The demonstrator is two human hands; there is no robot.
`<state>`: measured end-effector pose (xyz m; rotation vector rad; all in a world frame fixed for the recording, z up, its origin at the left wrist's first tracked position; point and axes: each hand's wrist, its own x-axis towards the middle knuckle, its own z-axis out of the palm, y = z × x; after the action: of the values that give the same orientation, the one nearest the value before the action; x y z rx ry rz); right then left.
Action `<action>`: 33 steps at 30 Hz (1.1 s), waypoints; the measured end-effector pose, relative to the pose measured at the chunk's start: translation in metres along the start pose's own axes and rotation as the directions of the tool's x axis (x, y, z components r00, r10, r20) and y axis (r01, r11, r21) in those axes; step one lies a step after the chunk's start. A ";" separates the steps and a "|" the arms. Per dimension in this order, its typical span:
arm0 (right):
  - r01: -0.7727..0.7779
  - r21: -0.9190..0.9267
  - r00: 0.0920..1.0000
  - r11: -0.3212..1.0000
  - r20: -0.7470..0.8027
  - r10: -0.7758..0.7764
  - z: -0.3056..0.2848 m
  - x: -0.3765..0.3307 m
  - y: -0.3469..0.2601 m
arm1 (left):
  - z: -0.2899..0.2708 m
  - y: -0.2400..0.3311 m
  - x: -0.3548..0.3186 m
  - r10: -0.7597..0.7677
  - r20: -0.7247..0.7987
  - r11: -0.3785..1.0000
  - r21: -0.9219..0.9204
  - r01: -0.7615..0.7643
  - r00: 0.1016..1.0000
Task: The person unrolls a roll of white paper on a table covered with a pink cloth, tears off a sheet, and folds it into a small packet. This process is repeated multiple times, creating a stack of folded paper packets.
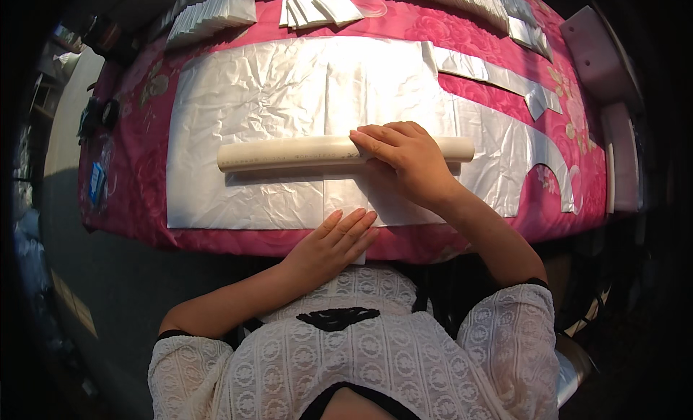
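Note:
A thin white plastic sheet [238,80] with creases lies spread on the table. Its right side has curved cut-outs and narrow strips, like a disposable apron. Across its middle lies a long off-white plastic pipe [289,154], roughly level from left to right. My right hand [408,156] grips the pipe right of its middle, fingers over the top; its underside is hidden. Flat on the sheet's near edge rests my left hand [336,239], fingers extended and holding nothing.
A pink flowered cloth [137,182] covers the table. Folded white packets [321,8] and a long row of them [213,19] line the far edge. Pale boxes [599,52] stand at the right. A small blue-and-white packet [97,182] lies at the left edge.

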<state>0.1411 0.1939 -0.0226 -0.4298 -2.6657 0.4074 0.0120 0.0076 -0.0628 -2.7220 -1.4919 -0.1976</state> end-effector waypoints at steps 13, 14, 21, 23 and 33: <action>0.094 0.028 0.991 0.995 -0.099 -0.091 0.004 0.051 0.054 | -0.012 -0.016 -0.020 0.046 -0.053 0.970 -0.238 -0.058 0.998; 0.082 0.183 0.993 0.980 0.069 -0.096 0.000 0.038 0.035 | -0.012 -0.017 -0.024 0.024 -0.076 0.962 -0.270 -0.044 0.997; 0.090 0.229 0.967 0.969 0.211 -0.139 0.004 -0.023 -0.029 | -0.022 -0.031 -0.028 0.040 -0.184 0.884 -0.452 -0.120 0.982; 0.101 0.179 0.986 0.979 0.116 -0.123 0.018 -0.029 -0.030 | -0.023 -0.038 -0.026 0.044 -0.230 0.835 -0.526 -0.162 0.972; 0.028 0.118 0.997 0.993 0.074 -0.037 0.021 -0.034 -0.024 | -0.042 -0.072 0.004 -0.107 -0.063 0.870 -0.489 0.063 0.992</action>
<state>0.1557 0.1551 -0.0443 -0.3416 -2.7011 0.5773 -0.0506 0.0457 -0.0230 -2.9534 -1.7364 -0.7910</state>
